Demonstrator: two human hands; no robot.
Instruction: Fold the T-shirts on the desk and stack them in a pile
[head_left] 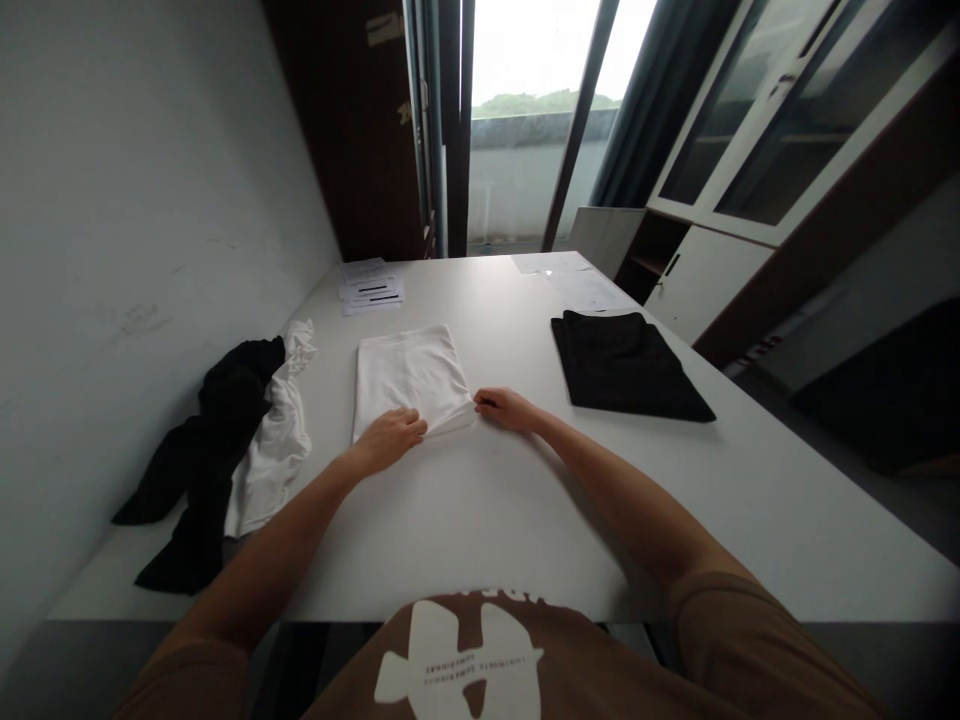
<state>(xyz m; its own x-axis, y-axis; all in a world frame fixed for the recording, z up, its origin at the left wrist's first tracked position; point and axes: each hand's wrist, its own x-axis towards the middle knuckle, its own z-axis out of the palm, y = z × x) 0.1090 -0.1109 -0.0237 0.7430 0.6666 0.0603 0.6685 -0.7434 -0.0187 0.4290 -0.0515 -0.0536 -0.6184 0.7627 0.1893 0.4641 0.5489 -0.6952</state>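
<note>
A white garment (409, 370), folded into a rough rectangle, lies flat in front of me; its exact kind does not show. My left hand (390, 438) is at its near edge, fingers curled down and closed on the fabric. With closed fingers, my right hand (506, 408) pinches the near right corner and keeps it stretched slightly to the right. Light creases run across the cloth between both hands. Farther right lies a folded black garment (626, 365), untouched.
The white table (465, 530) carries crumpled black clothing (202, 460) and crumpled white clothing (274, 450) at the left, beside the wall. Printed papers (371, 287) lie at the far left, and more sheets (581, 285) at the far right. A cabinet (705, 280) stands beyond the right edge.
</note>
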